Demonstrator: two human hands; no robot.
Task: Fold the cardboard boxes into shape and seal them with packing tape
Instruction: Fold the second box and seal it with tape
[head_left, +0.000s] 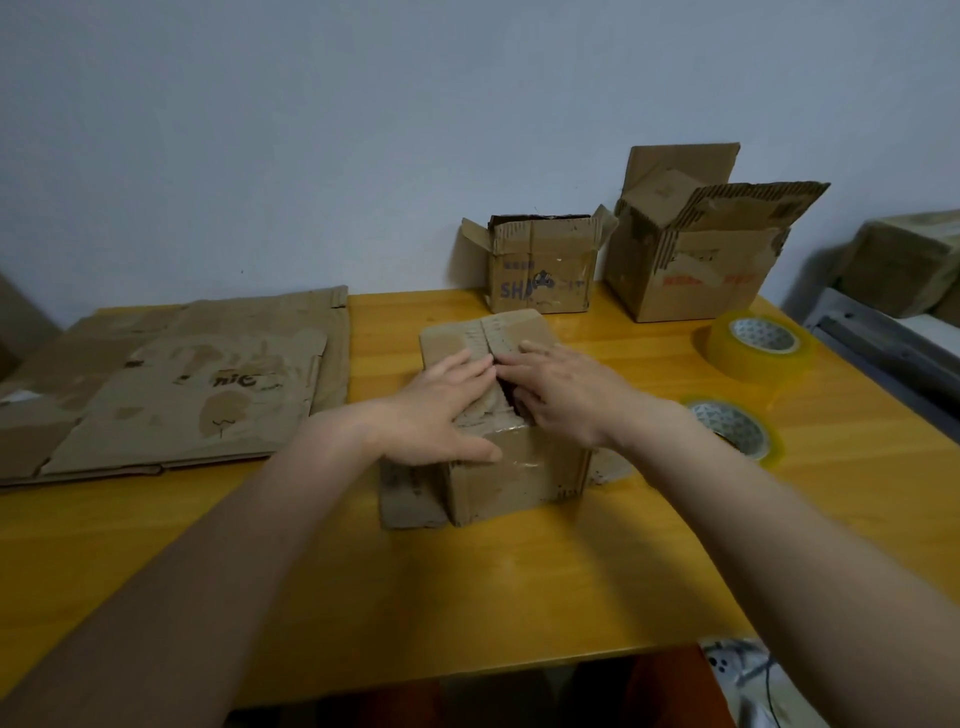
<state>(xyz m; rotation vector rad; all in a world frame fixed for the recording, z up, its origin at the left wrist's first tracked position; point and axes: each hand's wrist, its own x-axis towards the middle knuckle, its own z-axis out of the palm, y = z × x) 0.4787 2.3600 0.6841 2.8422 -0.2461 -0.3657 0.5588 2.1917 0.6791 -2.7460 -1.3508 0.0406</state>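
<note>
A small worn cardboard box (514, 475) stands in the middle of the yellow table (467, 587). Its top flaps are folded inward and meet at a seam with a dark gap between them. My left hand (447, 410) lies flat on the left flap, fingers spread, thumb over the front edge. My right hand (566, 389) presses flat on the right flap, fingertips at the seam. Two rolls of clear yellowish packing tape lie to the right: a thick roll (753, 353) farther back and a thin roll (737, 431) close to my right wrist.
A stack of flattened cardboard boxes (171, 384) covers the table's left part. Two opened boxes stand at the back by the wall: a small one (540, 270) and a larger one (691, 260). More cardboard (904, 260) sits beyond the table's right edge.
</note>
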